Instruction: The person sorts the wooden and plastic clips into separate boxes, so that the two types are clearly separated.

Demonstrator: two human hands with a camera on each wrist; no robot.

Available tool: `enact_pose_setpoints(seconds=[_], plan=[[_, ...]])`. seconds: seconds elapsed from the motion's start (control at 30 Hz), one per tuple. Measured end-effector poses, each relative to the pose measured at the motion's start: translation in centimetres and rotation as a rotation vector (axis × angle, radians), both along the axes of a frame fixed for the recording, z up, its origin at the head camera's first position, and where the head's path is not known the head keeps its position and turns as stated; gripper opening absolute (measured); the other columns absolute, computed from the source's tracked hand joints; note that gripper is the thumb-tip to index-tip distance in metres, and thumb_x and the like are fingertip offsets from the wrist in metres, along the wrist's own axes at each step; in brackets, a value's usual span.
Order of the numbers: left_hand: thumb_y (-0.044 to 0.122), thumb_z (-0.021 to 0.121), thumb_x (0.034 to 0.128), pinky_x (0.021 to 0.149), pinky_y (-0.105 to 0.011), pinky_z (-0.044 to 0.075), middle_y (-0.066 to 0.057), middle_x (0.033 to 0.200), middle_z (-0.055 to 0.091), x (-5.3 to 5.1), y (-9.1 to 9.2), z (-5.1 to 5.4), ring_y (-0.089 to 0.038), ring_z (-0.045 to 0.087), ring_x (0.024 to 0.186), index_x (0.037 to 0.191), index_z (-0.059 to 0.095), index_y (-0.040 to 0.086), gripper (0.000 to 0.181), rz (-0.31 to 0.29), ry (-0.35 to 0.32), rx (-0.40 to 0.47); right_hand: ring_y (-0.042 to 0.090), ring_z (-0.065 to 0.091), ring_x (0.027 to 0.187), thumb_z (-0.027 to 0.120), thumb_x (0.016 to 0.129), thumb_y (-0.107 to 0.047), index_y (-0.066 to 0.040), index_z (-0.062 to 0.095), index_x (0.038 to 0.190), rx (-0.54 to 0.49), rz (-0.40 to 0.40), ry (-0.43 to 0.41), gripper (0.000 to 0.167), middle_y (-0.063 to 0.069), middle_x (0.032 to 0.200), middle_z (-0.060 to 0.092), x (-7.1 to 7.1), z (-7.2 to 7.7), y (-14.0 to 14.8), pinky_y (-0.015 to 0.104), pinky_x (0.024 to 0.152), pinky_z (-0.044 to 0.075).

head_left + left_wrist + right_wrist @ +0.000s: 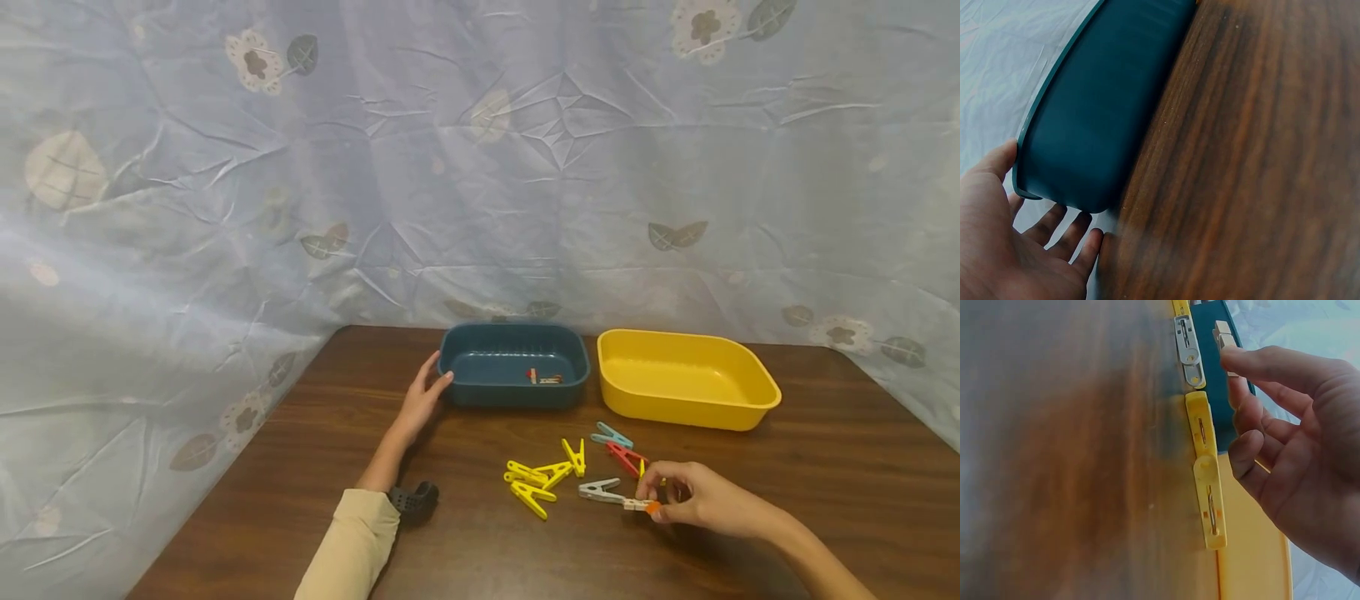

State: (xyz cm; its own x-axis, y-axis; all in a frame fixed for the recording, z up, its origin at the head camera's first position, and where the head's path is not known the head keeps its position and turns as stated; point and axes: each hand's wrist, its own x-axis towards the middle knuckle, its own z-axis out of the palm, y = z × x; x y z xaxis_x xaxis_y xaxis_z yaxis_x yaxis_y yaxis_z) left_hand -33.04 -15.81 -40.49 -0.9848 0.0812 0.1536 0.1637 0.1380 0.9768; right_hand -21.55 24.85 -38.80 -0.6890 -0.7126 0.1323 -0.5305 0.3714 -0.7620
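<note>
My right hand (693, 500) pinches a small wooden clothespin (634, 504) with an orange piece at its end, low over the table. In the right wrist view, thumb and forefinger hold the wooden clothespin (1224, 336). Just left of it lies a grey clothespin (600, 490); a red clothespin (625, 457) lies behind, and a yellow clothespin is partly hidden by the fingers. My left hand (420, 404) touches the left end of a dark blue tub (517, 397), its fingers loosely extended, thumb at the rim (1019, 150). Small clothespins (551, 379) lie inside that tub.
A yellow tub (682, 409) stands right of the blue one. Several yellow clothespins (532, 499) lie grouped mid-table, and a light blue clothespin (612, 436) lies near the tubs. Behind the brown table (300, 500) hangs a patterned curtain (555, 208).
</note>
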Motion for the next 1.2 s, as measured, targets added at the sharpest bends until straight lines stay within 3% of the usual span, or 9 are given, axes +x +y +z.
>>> enact_pose_setpoints(seconds=[0.2, 0.37, 0.53, 0.67, 0.77, 0.9, 1.1, 1.2], plan=[[0.031, 0.055, 0.0928, 0.094, -0.053, 0.034, -0.025, 0.141, 0.03, -1.2, 0.0, -1.7, -0.039, 0.036, 0.123, 0.145, 0.027, 0.013, 0.062, 0.05, 0.012, -0.026, 0.004, 0.047, 0.061, 0.067, 0.083, -0.012, -0.017, 0.06, 0.098, 0.026, -0.036, 0.0, 0.018, -0.004, 0.079, 0.057, -0.8, 0.7, -0.7, 0.023, 0.049, 0.042], [0.03, 0.055, 0.0927, 0.095, -0.052, 0.033, -0.023, 0.141, 0.031, -1.3, 0.0, -1.8, -0.039, 0.036, 0.123, 0.145, 0.028, 0.014, 0.061, 0.064, 0.027, -0.021, 0.006, 0.047, 0.06, 0.065, 0.085, -0.014, -0.014, 0.06, 0.099, 0.027, -0.055, -0.059, 0.014, 0.001, 0.076, 0.058, -1.5, 1.4, -1.5, 0.024, 0.048, 0.042], [0.029, 0.055, 0.093, 0.096, -0.052, 0.032, -0.023, 0.141, 0.031, -1.3, 0.0, -1.8, -0.039, 0.035, 0.123, 0.144, 0.028, 0.013, 0.06, 0.062, 0.04, -0.026, 0.008, 0.049, 0.062, 0.065, 0.086, -0.015, -0.011, 0.06, 0.099, 0.03, -0.066, -0.053, 0.014, 0.002, 0.082, 0.06, -2.4, 2.1, -2.4, 0.025, 0.05, 0.044], [0.029, 0.055, 0.0929, 0.096, -0.051, 0.033, -0.023, 0.14, 0.033, -1.2, 0.0, -1.8, -0.038, 0.037, 0.123, 0.144, 0.029, 0.013, 0.059, 0.062, 0.04, -0.025, 0.012, 0.05, 0.061, 0.065, 0.086, -0.015, -0.008, 0.059, 0.1, 0.033, -0.088, -0.065, 0.017, 0.005, 0.077, 0.06, -3.1, 2.8, -3.0, 0.026, 0.052, 0.045], [0.029, 0.055, 0.0928, 0.096, -0.051, 0.033, -0.023, 0.139, 0.033, -1.1, 0.0, -1.5, -0.038, 0.038, 0.122, 0.144, 0.029, 0.013, 0.06, 0.052, 0.026, -0.015, 0.012, 0.048, 0.057, 0.066, 0.085, -0.015, -0.008, 0.059, 0.101, 0.045, -0.103, -0.055, 0.019, 0.007, 0.071, 0.058, -3.7, 3.1, -3.4, 0.025, 0.048, 0.043], [0.024, 0.055, 0.0935, 0.097, -0.053, 0.031, -0.027, 0.139, 0.031, -0.2, 0.2, -0.3, -0.041, 0.035, 0.123, 0.144, 0.027, 0.007, 0.06, 0.029, 0.011, 0.004, 0.01, 0.044, 0.057, 0.066, 0.083, -0.01, -0.008, 0.06, 0.098, 0.038, -0.135, -0.026, 0.016, 0.008, 0.072, 0.055, -4.5, 3.2, -4.0, 0.024, 0.049, 0.041], [0.02, 0.053, 0.0943, 0.097, -0.052, 0.032, -0.028, 0.139, 0.031, 0.9, 0.5, 1.0, -0.042, 0.035, 0.123, 0.144, 0.025, 0.003, 0.059, 0.028, 0.017, -0.024, 0.025, 0.048, 0.066, 0.064, 0.086, -0.011, -0.012, 0.061, 0.099, 0.007, -0.227, -0.098, 0.014, 0.015, 0.082, 0.055, -5.6, 3.9, -5.0, 0.033, 0.052, 0.044], [0.02, 0.053, 0.0943, 0.096, -0.052, 0.032, -0.028, 0.139, 0.031, 0.9, 0.5, 1.0, -0.041, 0.035, 0.123, 0.144, 0.026, 0.004, 0.059, 0.031, 0.014, -0.024, 0.029, 0.049, 0.07, 0.064, 0.087, -0.016, -0.014, 0.061, 0.1, 0.029, -0.26, -0.071, 0.014, 0.012, 0.084, 0.054, -6.1, 4.3, -5.5, 0.035, 0.054, 0.044]])
